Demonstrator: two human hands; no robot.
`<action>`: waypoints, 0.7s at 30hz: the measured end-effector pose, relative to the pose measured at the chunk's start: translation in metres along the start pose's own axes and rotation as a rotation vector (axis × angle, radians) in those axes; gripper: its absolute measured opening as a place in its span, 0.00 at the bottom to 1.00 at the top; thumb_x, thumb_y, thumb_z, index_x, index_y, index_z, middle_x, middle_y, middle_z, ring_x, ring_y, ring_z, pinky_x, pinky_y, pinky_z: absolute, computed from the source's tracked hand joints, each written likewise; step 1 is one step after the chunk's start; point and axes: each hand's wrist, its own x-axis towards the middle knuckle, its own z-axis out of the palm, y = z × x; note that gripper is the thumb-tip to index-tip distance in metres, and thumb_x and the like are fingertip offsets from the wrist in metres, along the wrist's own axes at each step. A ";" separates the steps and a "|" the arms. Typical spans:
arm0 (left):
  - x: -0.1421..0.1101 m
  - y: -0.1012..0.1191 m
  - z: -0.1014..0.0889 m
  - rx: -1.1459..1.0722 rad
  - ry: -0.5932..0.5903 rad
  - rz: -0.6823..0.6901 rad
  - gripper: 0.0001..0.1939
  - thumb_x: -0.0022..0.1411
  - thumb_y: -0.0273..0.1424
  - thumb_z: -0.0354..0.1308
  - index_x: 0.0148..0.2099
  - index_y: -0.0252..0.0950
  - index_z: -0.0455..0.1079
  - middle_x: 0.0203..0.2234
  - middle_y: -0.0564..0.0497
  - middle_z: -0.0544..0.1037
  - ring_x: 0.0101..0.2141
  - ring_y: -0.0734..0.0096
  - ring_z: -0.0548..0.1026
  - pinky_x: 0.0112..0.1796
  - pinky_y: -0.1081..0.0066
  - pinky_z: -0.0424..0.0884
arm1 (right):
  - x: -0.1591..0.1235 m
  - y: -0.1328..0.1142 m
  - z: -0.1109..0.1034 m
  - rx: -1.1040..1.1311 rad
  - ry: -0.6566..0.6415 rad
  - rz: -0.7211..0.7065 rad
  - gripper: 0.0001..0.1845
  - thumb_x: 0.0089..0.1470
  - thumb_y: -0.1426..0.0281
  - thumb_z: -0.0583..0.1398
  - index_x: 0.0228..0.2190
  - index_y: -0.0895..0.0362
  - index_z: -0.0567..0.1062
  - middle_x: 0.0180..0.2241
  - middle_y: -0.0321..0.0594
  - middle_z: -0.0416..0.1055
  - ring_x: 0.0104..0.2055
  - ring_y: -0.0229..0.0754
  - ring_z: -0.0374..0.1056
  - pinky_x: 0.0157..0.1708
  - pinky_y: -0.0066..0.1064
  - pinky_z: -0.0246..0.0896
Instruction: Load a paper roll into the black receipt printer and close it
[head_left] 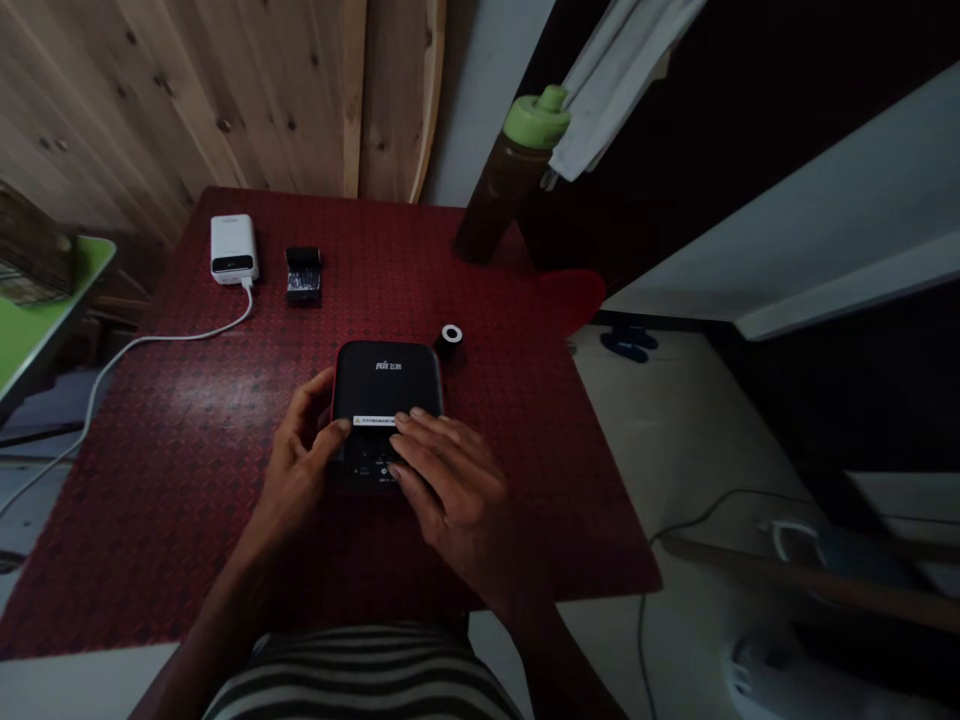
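A black box (390,385) is lying flat on the red tabletop (540,440), around its middle and somewhat toward the near edge. The person's left hand (304,460) is gripping its left side, the thumb pressing on top and the fingers curling along the wall; how firmly, I can't tell from here. The right hand (454,475) is lying over the right part, its fingers almost straight and close together, the fingertips touching near a white sticker (373,421).

I'm judging the box to be stiff, with a hard plastic shell: light enough for one hand, a little slippery on its smooth top, and easily scuffed or cracked in a fall. Its side walls are offering the best hold, one palm to each, with the fingers keeping off the printed panel along its near end.

Just beyond its far right corner a small roll (451,336) is standing. Toward the tabletop's far left corner a white power bank (234,245) is sitting, its cable (142,340) trailing over the left edge, while a green-capped bottle (499,190) is standing by the far right corner.
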 end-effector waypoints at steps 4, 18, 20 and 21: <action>-0.007 0.002 -0.001 -0.011 0.034 -0.030 0.34 0.66 0.44 0.71 0.70 0.42 0.73 0.67 0.42 0.79 0.66 0.46 0.77 0.64 0.52 0.76 | -0.007 -0.001 -0.004 0.074 0.050 0.016 0.19 0.74 0.75 0.61 0.62 0.54 0.78 0.60 0.47 0.84 0.66 0.49 0.78 0.67 0.49 0.76; -0.020 0.004 -0.012 0.009 0.012 -0.056 0.32 0.67 0.44 0.71 0.70 0.44 0.75 0.68 0.42 0.78 0.68 0.43 0.76 0.65 0.49 0.74 | -0.065 0.017 0.033 0.245 0.084 0.518 0.34 0.62 0.58 0.74 0.65 0.52 0.76 0.58 0.52 0.84 0.57 0.58 0.84 0.55 0.50 0.83; -0.021 0.005 -0.011 -0.007 0.008 -0.064 0.32 0.67 0.43 0.70 0.70 0.45 0.75 0.69 0.43 0.77 0.68 0.44 0.75 0.66 0.49 0.73 | -0.064 0.015 0.033 0.247 0.094 0.492 0.32 0.64 0.59 0.73 0.64 0.53 0.76 0.56 0.52 0.85 0.56 0.56 0.84 0.54 0.48 0.83; -0.021 0.005 -0.011 -0.014 0.009 -0.072 0.32 0.67 0.43 0.70 0.70 0.45 0.75 0.69 0.44 0.77 0.68 0.44 0.75 0.66 0.49 0.73 | -0.063 0.013 0.032 0.251 0.096 0.483 0.31 0.65 0.59 0.72 0.64 0.54 0.76 0.56 0.52 0.85 0.55 0.56 0.84 0.54 0.47 0.83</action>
